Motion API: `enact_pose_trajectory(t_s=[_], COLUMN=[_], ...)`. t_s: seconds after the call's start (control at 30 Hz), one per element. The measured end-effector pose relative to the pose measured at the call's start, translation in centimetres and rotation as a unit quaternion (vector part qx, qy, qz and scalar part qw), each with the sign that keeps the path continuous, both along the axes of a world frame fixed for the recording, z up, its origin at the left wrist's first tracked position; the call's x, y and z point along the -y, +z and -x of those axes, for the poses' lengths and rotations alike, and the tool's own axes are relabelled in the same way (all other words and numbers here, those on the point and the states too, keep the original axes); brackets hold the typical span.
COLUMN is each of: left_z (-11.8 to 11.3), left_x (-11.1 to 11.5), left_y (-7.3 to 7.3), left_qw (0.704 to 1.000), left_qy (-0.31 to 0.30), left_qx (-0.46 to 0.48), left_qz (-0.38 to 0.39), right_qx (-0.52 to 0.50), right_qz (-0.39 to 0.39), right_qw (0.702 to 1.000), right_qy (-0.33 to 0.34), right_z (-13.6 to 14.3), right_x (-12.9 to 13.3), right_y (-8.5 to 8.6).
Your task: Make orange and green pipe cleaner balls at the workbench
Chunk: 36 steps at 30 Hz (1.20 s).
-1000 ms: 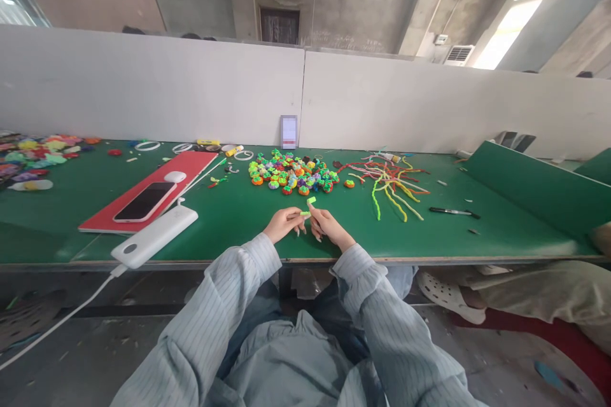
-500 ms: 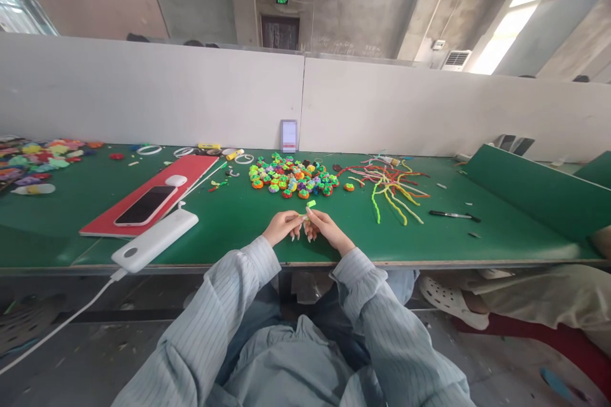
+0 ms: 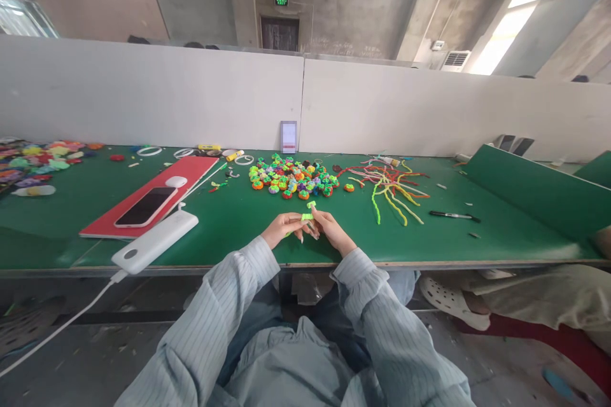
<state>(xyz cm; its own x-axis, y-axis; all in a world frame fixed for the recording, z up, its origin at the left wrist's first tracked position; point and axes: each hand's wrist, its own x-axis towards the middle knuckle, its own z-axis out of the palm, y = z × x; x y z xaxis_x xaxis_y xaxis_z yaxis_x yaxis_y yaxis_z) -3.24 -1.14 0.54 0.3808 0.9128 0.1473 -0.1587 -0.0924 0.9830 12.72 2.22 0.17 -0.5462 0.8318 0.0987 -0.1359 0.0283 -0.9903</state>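
Observation:
Between my two hands is a bright green pipe cleaner (image 3: pixel 307 217), bent into short folds. My left hand (image 3: pixel 281 229) pinches it from the left, and a bit of green shows below its fingers. My right hand (image 3: pixel 333 232) is closed on it from the right, with a folded green end standing up above the thumb. The fingers hide part of its shape. Just beyond my hands lies a pile of small colourful pipe-cleaner pieces (image 3: pixel 291 177), many orange with green tops. One orange and green piece (image 3: pixel 349 187) sits apart, right of the pile.
Loose pipe cleaners (image 3: pixel 391 184) spread to the right, near a black pen (image 3: pixel 453 215). At left, a phone (image 3: pixel 146 206) lies on a red folder (image 3: pixel 112 210), beside a white power bank (image 3: pixel 155 240) with a cable. Another phone (image 3: pixel 289 137) leans on the partition. A person's shoe (image 3: pixel 453 302) shows at right.
More of the green pipe cleaner now shows between my fingers, as a folded strip and a bit below my left hand. My hands have shifted slightly; the table things stay put.

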Motion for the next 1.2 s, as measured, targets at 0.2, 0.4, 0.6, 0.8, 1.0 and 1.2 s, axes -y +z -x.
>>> enact_pose_trajectory(t_s=[0.2, 0.4, 0.6, 0.8, 1.0, 1.2], left_z=[-0.06, -0.19, -0.23, -0.15, -0.23, -0.19], left_x=[0.26, 0.39, 0.23, 0.00, 0.02, 0.15], left_y=[0.06, 0.08, -0.06, -0.38, -0.14, 0.04], left_qw=[0.999, 0.998, 0.998, 0.999, 0.999, 0.998], left_qy=[-0.025, -0.024, -0.008, 0.008, 0.028, 0.033], left_qx=[0.004, -0.025, -0.041, -0.029, -0.010, -0.026], left_qz=[0.039, 0.044, 0.039, 0.031, 0.040, 0.044], right_qx=[-0.013, -0.009, 0.004, 0.006, -0.002, 0.003], right_qz=[0.006, 0.010, 0.013, 0.012, 0.001, -0.038], right_qw=[1.000, 0.999, 1.000, 1.000, 1.000, 0.998], right_qy=[0.027, 0.033, 0.026, 0.025, -0.006, -0.058], right_z=[-0.24, -0.42, -0.26, -0.09, -0.18, -0.13], right_x=[0.12, 0.24, 0.31, 0.24, 0.38, 0.06], right_y=[0.22, 0.17, 0.20, 0.13, 0.49, 0.14])
